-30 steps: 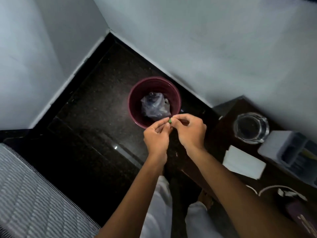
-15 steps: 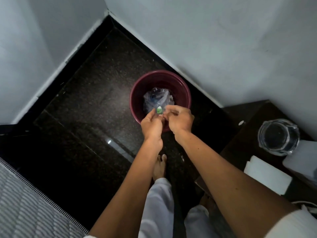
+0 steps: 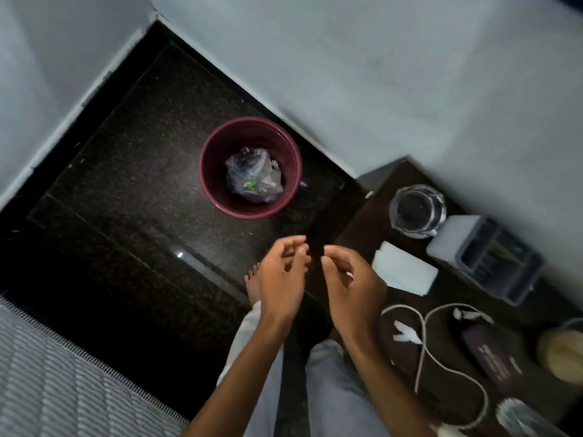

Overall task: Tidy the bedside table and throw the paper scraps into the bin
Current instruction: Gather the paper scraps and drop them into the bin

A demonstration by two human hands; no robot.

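Hovering close together without touching, the left hand and right hand held nothing, their fingers loosely curled. At eleven o'clock from them the maroon bin stood on the dark floor, a green scrap lying on the plastic bag inside. At four o'clock, white paper scraps lay on the bedside table beside a looping white cable.

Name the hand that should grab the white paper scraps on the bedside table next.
Right. The right hand is empty beside the bedside table, nearer the paper scraps; the left hand, also empty, is over the floor.
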